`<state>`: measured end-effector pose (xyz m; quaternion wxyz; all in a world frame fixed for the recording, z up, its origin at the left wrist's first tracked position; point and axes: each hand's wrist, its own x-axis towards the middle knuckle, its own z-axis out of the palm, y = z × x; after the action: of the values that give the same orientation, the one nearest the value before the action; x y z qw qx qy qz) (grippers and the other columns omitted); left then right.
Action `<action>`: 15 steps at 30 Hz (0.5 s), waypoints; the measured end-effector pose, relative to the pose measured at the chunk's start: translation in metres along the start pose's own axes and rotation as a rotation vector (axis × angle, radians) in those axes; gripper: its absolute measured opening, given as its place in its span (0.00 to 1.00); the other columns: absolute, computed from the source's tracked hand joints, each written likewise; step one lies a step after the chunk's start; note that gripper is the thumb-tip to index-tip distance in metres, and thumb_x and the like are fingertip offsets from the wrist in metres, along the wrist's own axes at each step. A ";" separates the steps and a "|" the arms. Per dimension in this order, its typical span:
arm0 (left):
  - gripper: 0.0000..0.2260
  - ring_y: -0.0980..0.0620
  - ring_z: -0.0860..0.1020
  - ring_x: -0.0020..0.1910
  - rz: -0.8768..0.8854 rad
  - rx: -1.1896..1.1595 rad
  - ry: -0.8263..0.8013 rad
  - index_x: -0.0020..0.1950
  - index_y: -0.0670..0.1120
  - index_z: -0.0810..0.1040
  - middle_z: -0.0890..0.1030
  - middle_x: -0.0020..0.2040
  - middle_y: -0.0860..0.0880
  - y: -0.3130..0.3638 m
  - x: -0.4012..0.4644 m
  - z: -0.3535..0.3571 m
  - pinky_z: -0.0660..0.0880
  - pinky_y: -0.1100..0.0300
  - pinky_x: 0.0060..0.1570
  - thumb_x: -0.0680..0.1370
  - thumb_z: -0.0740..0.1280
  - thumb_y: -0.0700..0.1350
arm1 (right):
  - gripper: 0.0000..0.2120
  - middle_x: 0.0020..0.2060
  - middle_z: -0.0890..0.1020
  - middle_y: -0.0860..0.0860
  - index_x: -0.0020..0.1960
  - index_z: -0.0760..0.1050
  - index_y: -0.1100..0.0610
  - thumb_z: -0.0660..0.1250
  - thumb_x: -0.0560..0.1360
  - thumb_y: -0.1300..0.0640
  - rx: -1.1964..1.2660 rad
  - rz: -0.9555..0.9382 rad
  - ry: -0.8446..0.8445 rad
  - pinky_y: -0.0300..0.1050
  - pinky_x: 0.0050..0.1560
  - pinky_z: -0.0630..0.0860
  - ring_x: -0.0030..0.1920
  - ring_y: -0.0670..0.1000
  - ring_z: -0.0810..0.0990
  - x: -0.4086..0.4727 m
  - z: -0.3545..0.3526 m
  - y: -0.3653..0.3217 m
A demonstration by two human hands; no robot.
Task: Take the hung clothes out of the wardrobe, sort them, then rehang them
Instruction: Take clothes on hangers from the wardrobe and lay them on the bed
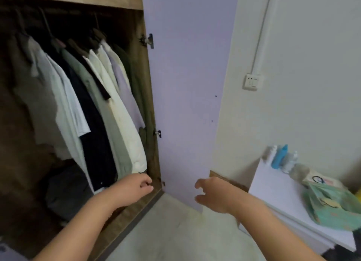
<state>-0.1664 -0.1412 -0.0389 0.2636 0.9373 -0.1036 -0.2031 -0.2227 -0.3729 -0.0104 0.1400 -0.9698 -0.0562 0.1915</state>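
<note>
The wardrobe (pixel 150 96) stands open on the left, its lilac door (pixel 187 85) swung out to the right. Several garments hang inside on hangers from a dark rail: grey and white shirts (pixel 64 104), a dark navy one (pixel 93 135), an olive one (pixel 109 124), a cream jacket (pixel 127 128) and a lilac top (pixel 125 89). My left hand (pixel 132 188) reaches toward the lower hem of the cream jacket, fingers loosely curled, holding nothing. My right hand (pixel 213 194) hovers by the door's lower edge, fingers spread and empty.
A dark pile of folded cloth (pixel 66 192) lies on the wardrobe floor. At the right stands a white cabinet (pixel 281 194) with bottles (pixel 281 157) and a green packet (pixel 332 206) on it. A wall socket (pixel 252 82) sits above. Pale floor (pixel 175 231) lies below.
</note>
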 end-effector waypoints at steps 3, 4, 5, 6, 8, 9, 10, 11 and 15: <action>0.16 0.55 0.74 0.59 -0.070 -0.039 0.055 0.66 0.49 0.72 0.76 0.62 0.51 -0.028 0.005 -0.017 0.70 0.63 0.60 0.79 0.62 0.50 | 0.21 0.69 0.69 0.53 0.71 0.64 0.54 0.57 0.80 0.51 -0.035 -0.091 -0.032 0.42 0.64 0.66 0.68 0.53 0.69 0.039 -0.007 -0.030; 0.16 0.55 0.74 0.59 -0.090 -0.041 0.074 0.65 0.49 0.72 0.76 0.62 0.51 -0.036 0.007 -0.022 0.70 0.63 0.60 0.79 0.62 0.50 | 0.19 0.68 0.70 0.53 0.70 0.66 0.55 0.57 0.80 0.51 -0.050 -0.121 -0.034 0.42 0.63 0.66 0.67 0.53 0.69 0.052 -0.009 -0.039; 0.14 0.54 0.74 0.60 -0.112 -0.049 0.096 0.64 0.49 0.73 0.76 0.61 0.50 -0.044 0.009 -0.026 0.70 0.63 0.60 0.79 0.62 0.49 | 0.18 0.67 0.71 0.53 0.68 0.67 0.55 0.57 0.80 0.51 -0.066 -0.149 -0.041 0.42 0.62 0.67 0.66 0.54 0.70 0.065 -0.010 -0.046; 0.13 0.54 0.74 0.59 -0.141 -0.065 0.114 0.63 0.50 0.73 0.76 0.60 0.50 -0.052 0.011 -0.030 0.70 0.62 0.59 0.79 0.62 0.49 | 0.18 0.66 0.72 0.53 0.68 0.68 0.55 0.57 0.80 0.51 -0.082 -0.176 -0.056 0.42 0.61 0.67 0.65 0.54 0.71 0.078 -0.010 -0.053; 0.14 0.55 0.74 0.57 -0.211 -0.111 0.150 0.64 0.49 0.73 0.76 0.59 0.50 -0.071 0.016 -0.037 0.70 0.64 0.57 0.79 0.62 0.49 | 0.18 0.65 0.72 0.54 0.67 0.68 0.55 0.56 0.80 0.52 -0.111 -0.236 -0.097 0.43 0.59 0.68 0.64 0.55 0.72 0.107 -0.012 -0.065; 0.14 0.56 0.74 0.55 -0.252 -0.124 0.166 0.64 0.48 0.72 0.77 0.58 0.51 -0.081 0.018 -0.040 0.70 0.66 0.55 0.79 0.62 0.49 | 0.17 0.64 0.73 0.54 0.67 0.68 0.55 0.56 0.79 0.52 -0.120 -0.267 -0.117 0.42 0.56 0.69 0.63 0.55 0.72 0.121 -0.013 -0.071; 0.13 0.56 0.74 0.54 -0.289 -0.127 0.183 0.63 0.48 0.73 0.77 0.58 0.51 -0.091 0.020 -0.042 0.70 0.66 0.53 0.79 0.62 0.49 | 0.17 0.63 0.73 0.54 0.66 0.69 0.55 0.57 0.79 0.52 -0.130 -0.295 -0.133 0.41 0.53 0.68 0.62 0.55 0.73 0.137 -0.013 -0.075; 0.13 0.56 0.75 0.53 -0.326 -0.129 0.203 0.62 0.48 0.74 0.78 0.57 0.50 -0.101 0.023 -0.044 0.70 0.66 0.52 0.79 0.62 0.48 | 0.17 0.62 0.74 0.54 0.65 0.69 0.55 0.57 0.78 0.52 -0.149 -0.322 -0.148 0.41 0.51 0.69 0.61 0.55 0.74 0.152 -0.015 -0.079; 0.06 0.56 0.75 0.53 -0.475 -0.142 0.240 0.54 0.50 0.74 0.76 0.52 0.52 -0.136 0.031 -0.048 0.69 0.71 0.45 0.79 0.61 0.48 | 0.17 0.61 0.74 0.54 0.65 0.70 0.57 0.57 0.79 0.52 -0.267 -0.435 -0.218 0.44 0.55 0.70 0.61 0.55 0.74 0.208 -0.025 -0.085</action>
<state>-0.1061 -0.0151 -0.0847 0.2841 0.9318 0.1656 -0.1534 -0.0268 -0.2643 -0.0375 0.0420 -0.9185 -0.3025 0.2510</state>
